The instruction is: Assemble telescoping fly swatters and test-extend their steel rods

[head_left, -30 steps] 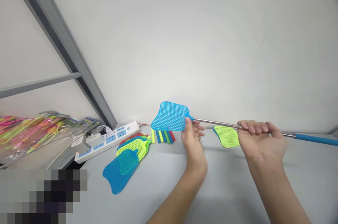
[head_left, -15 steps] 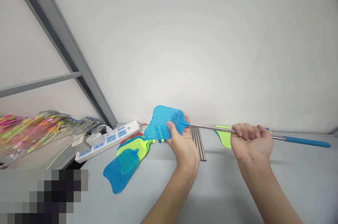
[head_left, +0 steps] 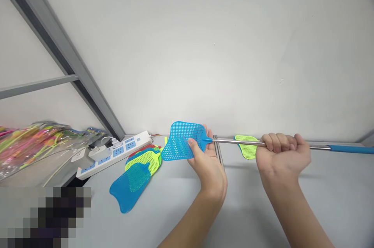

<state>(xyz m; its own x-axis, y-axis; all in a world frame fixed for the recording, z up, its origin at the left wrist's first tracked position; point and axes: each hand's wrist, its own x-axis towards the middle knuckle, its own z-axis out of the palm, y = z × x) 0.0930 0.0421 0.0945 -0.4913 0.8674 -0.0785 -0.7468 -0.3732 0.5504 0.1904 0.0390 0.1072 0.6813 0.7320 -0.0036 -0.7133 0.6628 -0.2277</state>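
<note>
a grey table (head_left: 175, 209) is stretching below, and a long blue swatter (head_left: 233, 141) is hanging level above it between two hands. the right hand (head_left: 282, 154) is gripping the metal rod (head_left: 242, 142) in its curled fingers; the left hand (head_left: 209, 166) is pinching the mesh head (head_left: 181, 139), thumb on top. both ends seem to be being steadied, so any move would be calling for both grips keeping in line. loose swatter heads (head_left: 137, 178) are lying to the left, one yellow-green head (head_left: 248, 150) behind the rod.
</note>
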